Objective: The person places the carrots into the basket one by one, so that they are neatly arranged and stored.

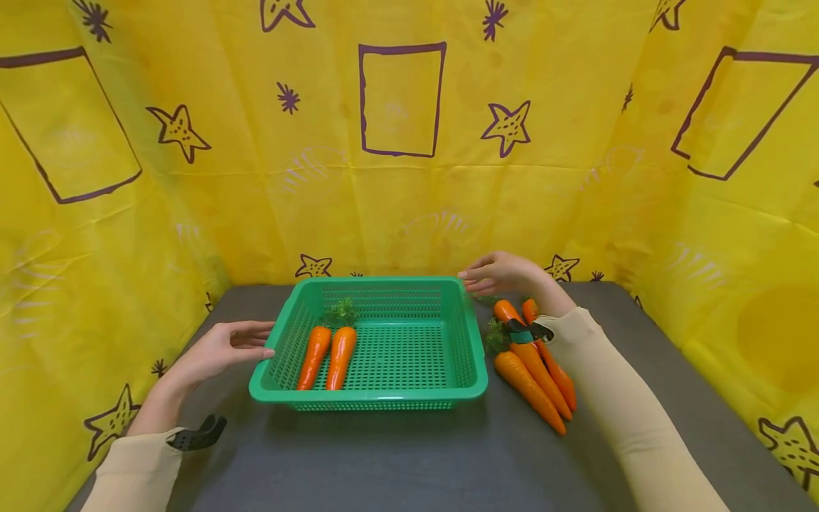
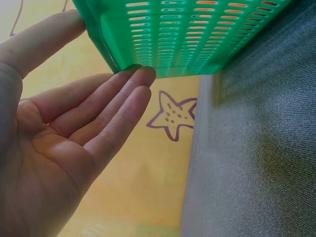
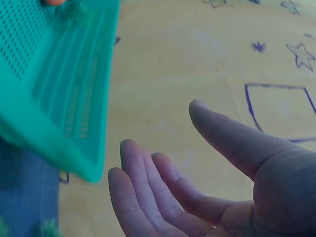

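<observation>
A green plastic basket [image 1: 367, 395] stands on the table with two carrots [image 1: 341, 358] lying in its left half, their leafy tops toward the back. At the basket's left side, my left hand [image 1: 220, 352] has its thumb at the rim. In the left wrist view the extended fingers [image 2: 118, 118] touch the basket's outer wall [image 2: 163, 29]. Near the back right corner is my right hand [image 1: 502, 274], loosely spread. The right wrist view shows a gap between its fingertips [image 3: 129, 148] and the basket, with nothing held.
Several carrots [image 1: 531, 384] lie in a bunch on the dark grey table [image 1: 384, 462], right of the basket and partly under my right wrist. Yellow cloth [image 1: 409, 213] with drawn stars and frames hangs around the back and sides.
</observation>
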